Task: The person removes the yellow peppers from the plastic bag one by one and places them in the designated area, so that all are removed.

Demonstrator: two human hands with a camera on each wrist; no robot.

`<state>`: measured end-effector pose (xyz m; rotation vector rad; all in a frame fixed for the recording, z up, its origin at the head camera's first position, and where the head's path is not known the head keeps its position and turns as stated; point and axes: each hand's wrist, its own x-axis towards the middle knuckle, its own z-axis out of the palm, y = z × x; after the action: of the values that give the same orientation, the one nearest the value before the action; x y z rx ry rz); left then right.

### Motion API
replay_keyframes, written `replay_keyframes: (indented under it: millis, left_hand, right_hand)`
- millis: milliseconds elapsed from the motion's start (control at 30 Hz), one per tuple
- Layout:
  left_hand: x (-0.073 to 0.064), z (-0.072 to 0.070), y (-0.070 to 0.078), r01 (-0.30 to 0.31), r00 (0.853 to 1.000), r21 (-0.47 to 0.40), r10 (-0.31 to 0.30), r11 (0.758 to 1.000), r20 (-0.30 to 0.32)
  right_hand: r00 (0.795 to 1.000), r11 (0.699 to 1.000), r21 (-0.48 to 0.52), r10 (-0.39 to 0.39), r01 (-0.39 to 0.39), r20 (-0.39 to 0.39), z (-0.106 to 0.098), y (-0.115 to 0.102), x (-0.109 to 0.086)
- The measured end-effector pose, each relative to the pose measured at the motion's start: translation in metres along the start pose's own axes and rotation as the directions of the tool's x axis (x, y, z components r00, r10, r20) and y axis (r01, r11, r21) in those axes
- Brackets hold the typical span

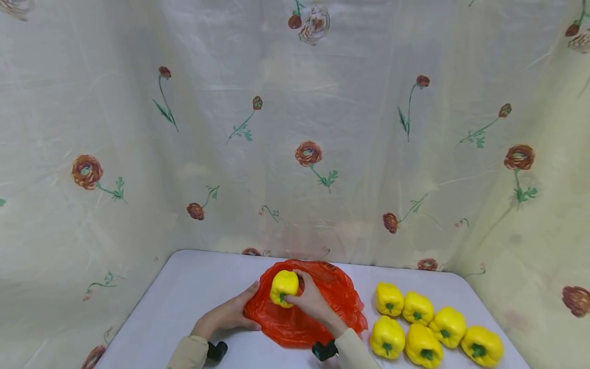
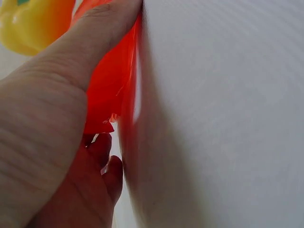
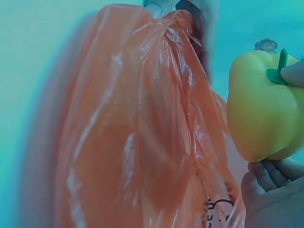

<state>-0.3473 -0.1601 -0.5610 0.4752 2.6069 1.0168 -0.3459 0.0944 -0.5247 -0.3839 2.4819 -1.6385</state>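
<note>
A red plastic bag (image 1: 295,325) lies crumpled on the table. My left hand (image 1: 230,313) holds its left side, thumb toward me and fingers on the far side; the fingers (image 2: 102,156) show partly behind the bag in the left wrist view. Above the bag, my right hand (image 1: 315,301) grips a yellow bell pepper (image 1: 283,284). The thumb presses by its green stem, and the other fingers (image 3: 270,178) support the opposite end in the right wrist view. Whether anything lies inside the bag cannot be seen.
Several yellow bell peppers (image 1: 423,344) sit in two rough rows on the white table (image 1: 198,279), right of the bag, stems toward me. A flower-patterned curtain (image 1: 350,205) hangs behind the table and along both sides.
</note>
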Motion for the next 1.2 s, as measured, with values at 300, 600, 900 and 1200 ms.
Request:
replay_keyframes:
  millis: [300,600,900,1200]
  left_hand:
    - [0.000,-0.002,0.002,0.010,1.000,-0.012,-0.010,1.000,0.004]
    - [0.000,0.000,0.001,0.003,1.000,-0.004,-0.003,1.000,-0.001]
    - [-0.001,0.003,-0.001,-0.011,1.000,0.000,0.011,1.000,-0.006]
    - [-0.005,0.001,0.001,-0.020,1.000,-0.008,0.020,1.000,-0.006]
  right_hand:
    - [1.000,1.000,0.013,0.016,-0.016,0.024,-0.008,-0.005,-0.011]
    - [0.999,1.000,-0.006,-0.005,0.005,0.032,-0.024,-0.012,-0.030]
    - [0.998,1.000,-0.021,-0.009,0.010,0.060,-0.041,-0.017,-0.058]
    - [0.998,0.997,-0.053,0.056,-0.054,0.037,-0.060,-0.008,-0.085]
